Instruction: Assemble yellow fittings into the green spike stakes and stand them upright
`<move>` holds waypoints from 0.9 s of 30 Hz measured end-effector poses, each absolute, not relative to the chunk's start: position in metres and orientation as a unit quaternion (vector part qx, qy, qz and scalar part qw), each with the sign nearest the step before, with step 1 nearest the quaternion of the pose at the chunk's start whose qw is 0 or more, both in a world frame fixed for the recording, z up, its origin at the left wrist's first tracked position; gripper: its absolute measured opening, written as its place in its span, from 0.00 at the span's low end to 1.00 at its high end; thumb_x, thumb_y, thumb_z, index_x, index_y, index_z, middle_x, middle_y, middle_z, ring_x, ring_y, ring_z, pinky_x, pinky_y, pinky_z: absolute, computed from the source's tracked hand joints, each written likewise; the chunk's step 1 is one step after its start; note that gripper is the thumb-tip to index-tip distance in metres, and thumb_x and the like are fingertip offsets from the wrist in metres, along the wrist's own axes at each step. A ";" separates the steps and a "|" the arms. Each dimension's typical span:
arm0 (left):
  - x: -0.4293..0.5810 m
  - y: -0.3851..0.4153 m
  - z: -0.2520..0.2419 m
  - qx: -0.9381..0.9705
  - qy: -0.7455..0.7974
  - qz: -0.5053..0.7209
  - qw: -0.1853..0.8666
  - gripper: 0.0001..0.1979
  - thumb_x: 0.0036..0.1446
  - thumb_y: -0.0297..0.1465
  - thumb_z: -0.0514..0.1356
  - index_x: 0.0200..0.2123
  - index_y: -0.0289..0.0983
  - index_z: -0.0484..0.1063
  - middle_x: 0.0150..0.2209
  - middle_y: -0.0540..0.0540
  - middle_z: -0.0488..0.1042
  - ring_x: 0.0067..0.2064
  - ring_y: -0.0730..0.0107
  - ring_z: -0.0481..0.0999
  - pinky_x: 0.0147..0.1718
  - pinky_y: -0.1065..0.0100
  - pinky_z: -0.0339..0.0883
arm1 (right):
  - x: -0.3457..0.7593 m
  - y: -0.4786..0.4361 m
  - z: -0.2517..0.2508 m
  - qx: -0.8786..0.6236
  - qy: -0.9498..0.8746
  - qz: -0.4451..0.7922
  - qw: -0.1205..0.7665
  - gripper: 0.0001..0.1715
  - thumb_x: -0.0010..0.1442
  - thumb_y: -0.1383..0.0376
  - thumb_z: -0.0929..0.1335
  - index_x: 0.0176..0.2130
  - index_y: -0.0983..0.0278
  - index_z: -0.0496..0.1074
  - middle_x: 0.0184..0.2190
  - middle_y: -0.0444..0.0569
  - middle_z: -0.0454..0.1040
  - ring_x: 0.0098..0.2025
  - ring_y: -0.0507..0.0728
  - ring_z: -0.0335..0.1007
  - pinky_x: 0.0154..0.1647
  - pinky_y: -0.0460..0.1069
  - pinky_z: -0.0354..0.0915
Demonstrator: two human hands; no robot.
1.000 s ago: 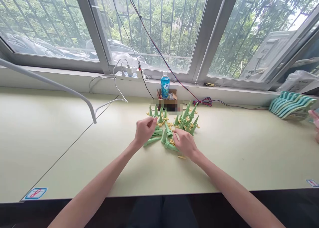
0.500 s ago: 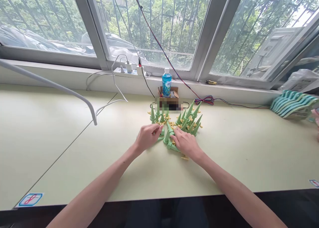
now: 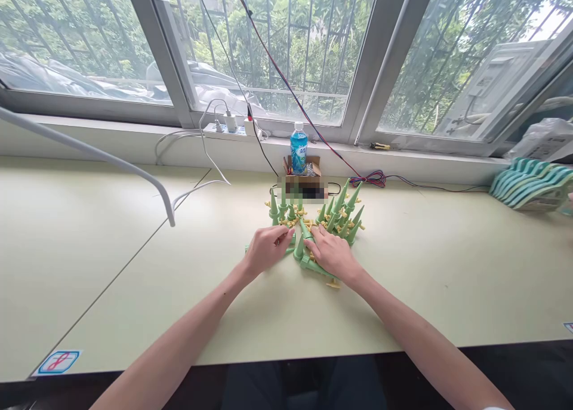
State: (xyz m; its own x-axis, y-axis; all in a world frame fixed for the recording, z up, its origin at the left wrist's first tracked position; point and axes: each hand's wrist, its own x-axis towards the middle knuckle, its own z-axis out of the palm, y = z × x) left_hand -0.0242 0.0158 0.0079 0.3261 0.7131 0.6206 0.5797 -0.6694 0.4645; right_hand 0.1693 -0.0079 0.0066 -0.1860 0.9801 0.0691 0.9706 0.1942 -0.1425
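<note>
Green cone-shaped plant watering spikes [image 3: 341, 200] with small yellow valves stand and lie in a cluster on the table. My left hand [image 3: 267, 247] is closed at the left of the cluster, its thumb and fingers pinched near the yellow valves [image 3: 295, 221]. Whatever sits between those fingertips is too small to make out. My right hand [image 3: 333, 252] has its thumb and fingers around a tilted green watering spike [image 3: 307, 231] in the middle. Below its palm lies another green spike [image 3: 317, 268], and a loose yellow valve [image 3: 333, 284] rests in front.
Behind the spikes, a blue drink bottle [image 3: 299, 152] stands in a small cardboard box [image 3: 316, 164]. Cables [image 3: 373, 178] are bundled at the back. A white cable [image 3: 134, 170] hangs at the left. Teal racked pieces [image 3: 530, 183] stand far right, by a person's hand partly in view.
My left hand has shifted very slightly, its fingertips still pinched. The right hand stays on the tilted spike. The view has moved a little.
</note>
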 end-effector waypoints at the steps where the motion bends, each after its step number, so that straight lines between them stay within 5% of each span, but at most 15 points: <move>1: -0.024 0.016 0.008 0.811 0.399 0.421 0.080 0.20 0.63 0.35 0.52 0.18 0.37 0.60 0.17 0.55 0.54 0.21 0.76 0.51 0.22 0.72 0.51 | 0.169 -0.008 0.006 -0.637 -0.766 0.036 0.078 0.29 0.70 0.47 0.51 0.55 0.61 0.64 0.62 0.58 0.64 0.41 0.62 0.77 0.34 0.49 0.62; 11: -0.027 0.014 0.008 0.815 0.397 0.415 0.072 0.22 0.64 0.35 0.52 0.17 0.37 0.58 0.17 0.55 0.53 0.21 0.76 0.50 0.21 0.73 0.50 | 0.167 -0.015 0.013 -0.625 -0.761 0.082 0.154 0.27 0.71 0.49 0.52 0.53 0.61 0.65 0.44 0.53 0.77 0.40 0.62 0.76 0.31 0.47 0.58; 18: -0.030 0.016 0.002 0.823 0.371 0.427 0.049 0.20 0.63 0.31 0.54 0.18 0.36 0.60 0.17 0.55 0.53 0.21 0.78 0.50 0.20 0.73 0.49 | 0.167 -0.017 0.012 -0.639 -0.755 0.071 0.129 0.27 0.71 0.49 0.52 0.54 0.60 0.65 0.54 0.54 0.71 0.39 0.59 0.75 0.31 0.47 0.57; 27: -0.034 0.018 0.000 0.824 0.371 0.426 0.039 0.19 0.63 0.31 0.55 0.18 0.36 0.62 0.16 0.55 0.55 0.20 0.78 0.51 0.20 0.73 0.50 | 0.170 -0.017 0.011 -0.594 -0.770 0.137 0.190 0.26 0.71 0.50 0.53 0.56 0.61 0.64 0.38 0.50 0.77 0.41 0.60 0.75 0.34 0.47 0.59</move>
